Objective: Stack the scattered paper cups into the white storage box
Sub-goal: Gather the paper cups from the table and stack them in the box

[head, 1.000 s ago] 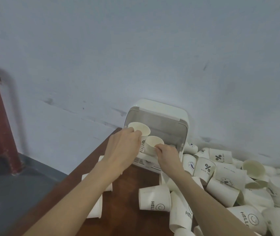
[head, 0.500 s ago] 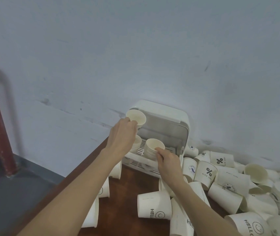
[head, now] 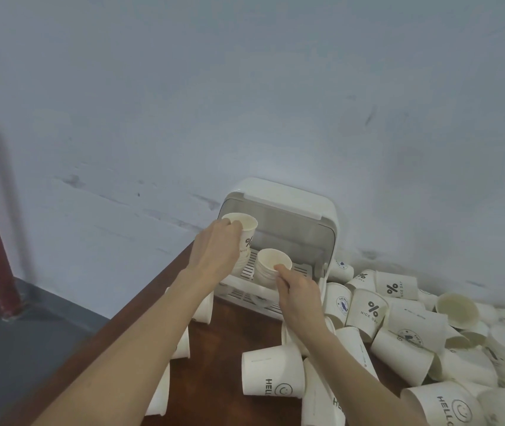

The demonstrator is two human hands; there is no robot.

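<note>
My left hand (head: 216, 252) has come down a touch since half a second ago, bringing its cup (head: 243, 230) lower at the box (head: 291, 204) mouth. Fingers curl round that cup's side, upright, above another stack partly hidden behind the hand. My right fingertips (head: 279, 268) pinch the rim of a stack (head: 271, 267) standing on the box's slatted shelf. Loose cups (head: 368, 309) crowd the table (head: 229, 345) to the right.
</note>
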